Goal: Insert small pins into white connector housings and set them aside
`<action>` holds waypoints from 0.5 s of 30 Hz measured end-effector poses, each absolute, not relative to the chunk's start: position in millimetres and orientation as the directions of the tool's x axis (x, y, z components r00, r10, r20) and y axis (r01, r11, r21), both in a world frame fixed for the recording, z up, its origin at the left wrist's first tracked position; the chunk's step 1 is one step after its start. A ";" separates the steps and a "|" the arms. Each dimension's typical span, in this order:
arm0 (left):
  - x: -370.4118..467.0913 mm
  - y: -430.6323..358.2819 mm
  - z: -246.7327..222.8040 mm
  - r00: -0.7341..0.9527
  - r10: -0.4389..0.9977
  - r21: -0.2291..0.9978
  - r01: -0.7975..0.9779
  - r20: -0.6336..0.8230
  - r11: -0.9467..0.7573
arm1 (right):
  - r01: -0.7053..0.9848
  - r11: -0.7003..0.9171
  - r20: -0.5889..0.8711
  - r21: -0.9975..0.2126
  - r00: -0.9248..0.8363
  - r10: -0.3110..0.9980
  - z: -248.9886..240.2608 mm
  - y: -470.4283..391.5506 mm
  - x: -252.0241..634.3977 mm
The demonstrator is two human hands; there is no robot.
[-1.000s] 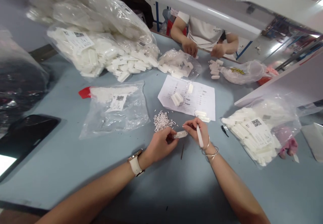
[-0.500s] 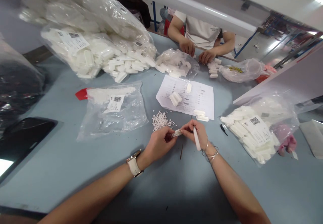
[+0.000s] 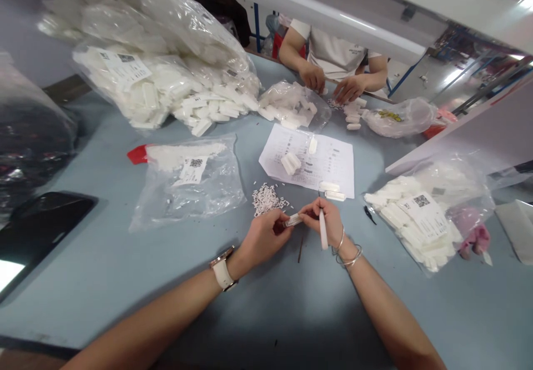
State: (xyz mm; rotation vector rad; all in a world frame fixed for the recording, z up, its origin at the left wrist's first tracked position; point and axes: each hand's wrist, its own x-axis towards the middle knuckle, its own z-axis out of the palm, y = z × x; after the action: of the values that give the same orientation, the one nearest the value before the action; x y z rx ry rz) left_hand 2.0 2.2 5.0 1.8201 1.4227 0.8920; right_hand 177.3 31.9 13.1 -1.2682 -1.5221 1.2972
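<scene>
The tabletop (image 3: pixel 325 325) runs from its dark near edge, visible at lower left, up between both forearms to a thin brown stick (image 3: pixel 300 249) just nearer than the hands. The left hand (image 3: pixel 263 235) pinches one end of a small white strip (image 3: pixel 293 220), its fingers closed. The right hand (image 3: pixel 327 221) grips a white-handled tool (image 3: pixel 323 230), its fingertips at the strip's other end; whether they pinch it, I cannot tell. Just beyond the left hand lies a heap of white pellets (image 3: pixel 267 199), a strip of tabletop separating it from the flat clear bag (image 3: pixel 200 192). Farther, a printed sheet (image 3: pixel 266 159) bears white blocks (image 3: pixel 291 163), its right edge well apart from the labelled bag (image 3: pixel 420 220). Across the table, a co-worker's hands (image 3: pixel 350 88) reach over the far edge.
</scene>
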 end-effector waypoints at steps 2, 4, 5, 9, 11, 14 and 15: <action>1.9 2.2 5.9 0.182 0.975 0.826 0.526 0.124 -0.203 | 0.198 -0.024 -0.073 -0.980 -0.243 0.967 13.5 32.6 178.1; 1.7 2.3 7.6 0.187 0.975 0.827 0.524 0.121 -0.203 | 0.200 -0.028 -0.080 -0.979 -0.258 0.963 13.5 33.3 179.3; 1.5 2.3 8.6 0.188 0.975 0.827 0.526 0.117 -0.200 | 0.203 -0.025 -0.079 -0.979 -0.264 0.961 13.5 33.7 179.8; 1.2 2.5 10.4 0.188 0.977 0.824 0.533 0.104 -0.191 | 0.212 -0.010 -0.071 -0.977 -0.282 0.957 14.0 34.4 180.7; 1.3 2.6 9.4 0.188 0.976 0.824 0.531 0.112 -0.197 | 0.216 -0.016 -0.077 -0.976 -0.277 0.958 14.4 34.7 180.3; 1.7 2.4 6.5 0.195 0.972 0.826 0.520 0.133 -0.217 | 0.219 -0.035 -0.097 -0.975 -0.277 0.956 14.2 35.6 179.9; 1.8 2.3 5.7 0.198 0.970 0.827 0.516 0.138 -0.223 | 0.217 -0.045 -0.107 -0.975 -0.284 0.953 13.9 36.1 180.0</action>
State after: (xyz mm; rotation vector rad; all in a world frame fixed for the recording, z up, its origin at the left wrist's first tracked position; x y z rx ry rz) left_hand 1.8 2.3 5.7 1.8358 1.3882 0.9073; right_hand 180.0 36.1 13.9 -1.2686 -1.5545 1.3828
